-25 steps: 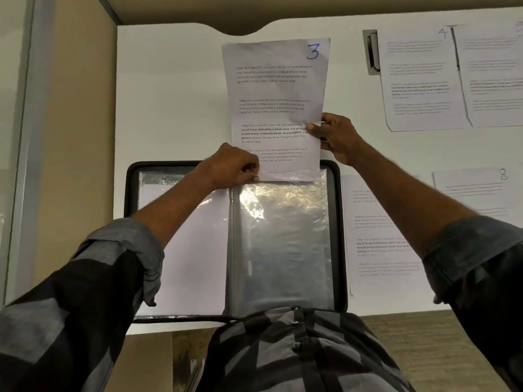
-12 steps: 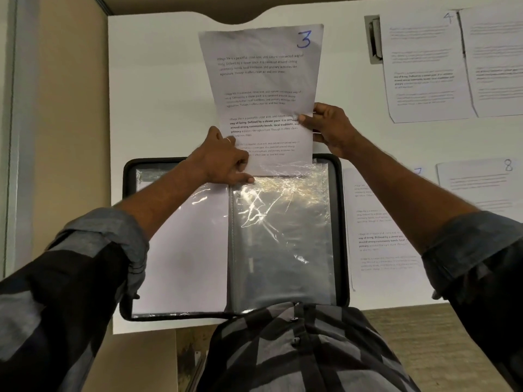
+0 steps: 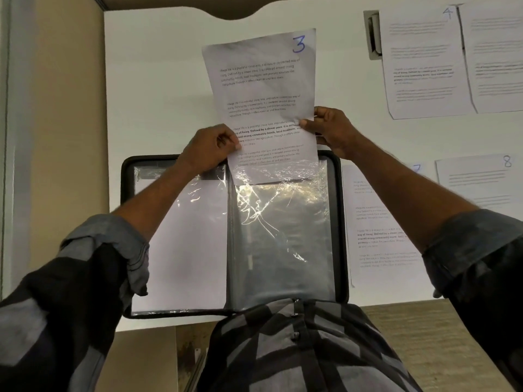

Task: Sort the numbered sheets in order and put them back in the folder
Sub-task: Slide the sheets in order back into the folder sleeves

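"Sheet 3 [image 3: 263,89], where was it?"

"Held lengthwise over the far end of the folder [image 3: 338,222]. Its bottom edge sat just inside the mouth of the right sleeve [image 3: 283,244], and most of it stood clear above, with a blue 3 in the top corner."

"And the fingers?"

"They were curled on both sides. The left hand [image 3: 206,149] pinched the left edge low down, fingers [image 3: 230,141] on the printed face. The right hand [image 3: 331,131] pinched the right edge a little higher, thumb tip on the front and the other fingers behind the paper."

"Materials?"

"Thin white paper, faintly wrinkled, with grey blocks of print. The sleeve was clear plastic, crinkled and glaring. The folder had a black, round-cornered rim and lay open flat on the white tabletop [image 3: 155,80]. A plain white page [image 3: 192,250] filled its left side."

"Anything else?"

"Sheet 4 [image 3: 421,60] and sheet 8 [image 3: 478,182] lay flat to the right. A third sheet [image 3: 376,222] lay just beside the folder, partly under the right forearm."
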Motion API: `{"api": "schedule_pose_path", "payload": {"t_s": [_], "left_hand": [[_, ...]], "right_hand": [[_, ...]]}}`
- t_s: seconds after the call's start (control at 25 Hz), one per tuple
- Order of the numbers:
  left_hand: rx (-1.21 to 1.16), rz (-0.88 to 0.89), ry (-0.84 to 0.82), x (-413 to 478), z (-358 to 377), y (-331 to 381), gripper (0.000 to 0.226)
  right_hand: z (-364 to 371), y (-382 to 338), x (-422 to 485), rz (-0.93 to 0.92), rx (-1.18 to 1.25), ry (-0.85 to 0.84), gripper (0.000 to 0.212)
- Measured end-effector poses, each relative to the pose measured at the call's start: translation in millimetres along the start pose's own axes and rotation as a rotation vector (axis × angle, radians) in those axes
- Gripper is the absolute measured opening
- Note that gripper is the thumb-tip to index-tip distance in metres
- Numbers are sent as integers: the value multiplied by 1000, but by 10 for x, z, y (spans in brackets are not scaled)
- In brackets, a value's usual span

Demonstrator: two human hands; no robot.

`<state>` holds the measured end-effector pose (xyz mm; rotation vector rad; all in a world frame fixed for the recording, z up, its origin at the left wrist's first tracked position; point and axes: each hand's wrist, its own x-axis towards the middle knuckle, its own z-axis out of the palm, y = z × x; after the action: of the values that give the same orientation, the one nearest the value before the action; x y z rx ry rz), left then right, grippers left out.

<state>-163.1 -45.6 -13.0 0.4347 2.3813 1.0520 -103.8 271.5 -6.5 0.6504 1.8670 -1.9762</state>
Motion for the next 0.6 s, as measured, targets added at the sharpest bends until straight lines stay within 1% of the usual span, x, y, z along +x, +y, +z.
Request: {"api": "schedule_pose_path", "payload": {"t_s": [0.04, 0.08, 0.12, 0.2, 0.24, 0.28, 0.44, 0.52, 0.6], "left_hand": [[-59, -32, 107, -2, 8, -29, 26], [-132, -72, 179, -2, 16, -45, 35], [-234, -121, 206, -5, 26, -43, 46], [-508, -221, 172, 4, 69, -7, 65], [-615, -250, 136, 10, 99, 7, 68], [-666, -259, 101, 14, 135, 8, 66], [-609, -224, 4, 9, 259, -49, 48], [-561, -207, -9, -14, 282, -39, 47], [-530, -195, -21, -37, 272, -31, 48]], "right_hand": [[-17, 7, -8, 5, 15, 11, 36], [-34, 7, -12, 6, 39, 25, 34], [-52, -3, -9, 7, 66, 40, 34], [-77, -36, -20, 13, 86, 49, 37], [-78, -43, -38, 20, 76, 38, 38], [-67, -36, -62, 34, 65, 24, 38], [-82, 29, -134, 73, 47, 0, 41], [-130, 48, -164, 85, 18, -1, 41], [-181, -32, -140, 57, -47, 24, 40]]}}
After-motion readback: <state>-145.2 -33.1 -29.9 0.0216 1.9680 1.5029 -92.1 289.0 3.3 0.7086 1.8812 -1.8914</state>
